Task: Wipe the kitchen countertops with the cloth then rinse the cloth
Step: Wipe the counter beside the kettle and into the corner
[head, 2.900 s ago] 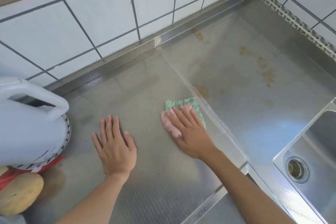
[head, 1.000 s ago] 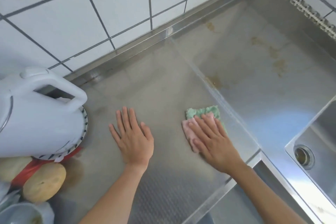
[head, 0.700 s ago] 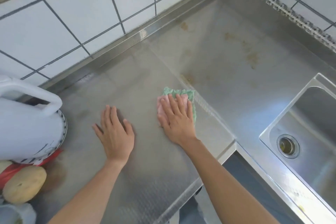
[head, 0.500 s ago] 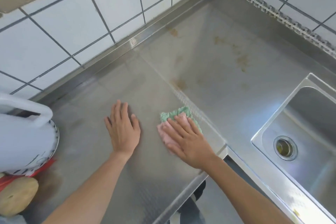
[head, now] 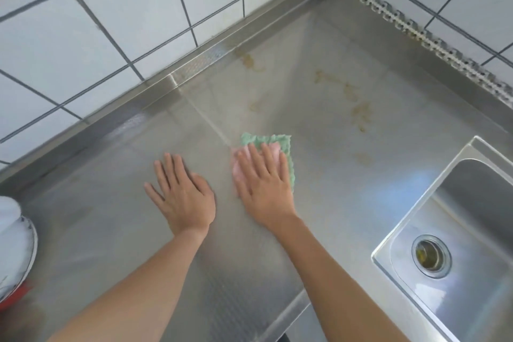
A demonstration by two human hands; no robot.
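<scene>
A green and pink cloth lies flat on the stainless steel countertop, across the seam between two panels. My right hand presses down on it with fingers spread, covering most of it. My left hand rests flat on the bare metal just left of the cloth, fingers apart, holding nothing. Brownish stains mark the counter beyond the cloth, toward the corner.
A steel sink with a drain is set into the counter at the right. A white jug on a plate sits at the left edge. White tiled walls close off the back and right. The counter's front edge runs along the bottom.
My right hand has slid the cloth a little right and away, onto the panel seam. My view has shifted right, so the jug is mostly out of frame. The left hand stays flat.
</scene>
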